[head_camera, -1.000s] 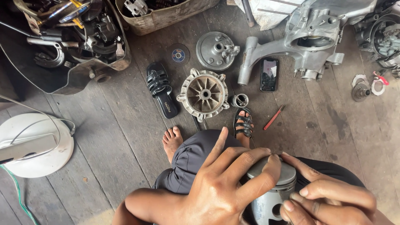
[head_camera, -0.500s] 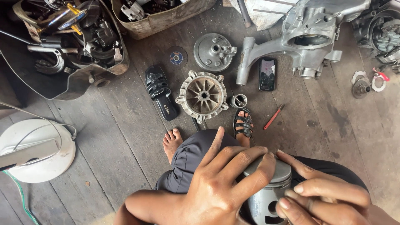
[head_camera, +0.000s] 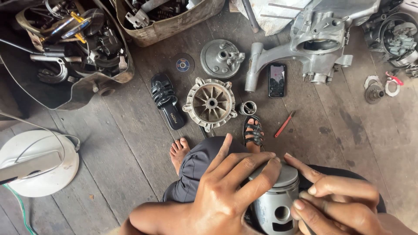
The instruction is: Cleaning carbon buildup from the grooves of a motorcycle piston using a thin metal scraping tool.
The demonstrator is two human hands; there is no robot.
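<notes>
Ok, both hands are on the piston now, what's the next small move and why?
Probably steady the piston with the left hand and let the right hand fingertips work around its top edge. The left fingers already wrap the crown, and the right fingertips touch the rim, so the grip looks set.
</notes>
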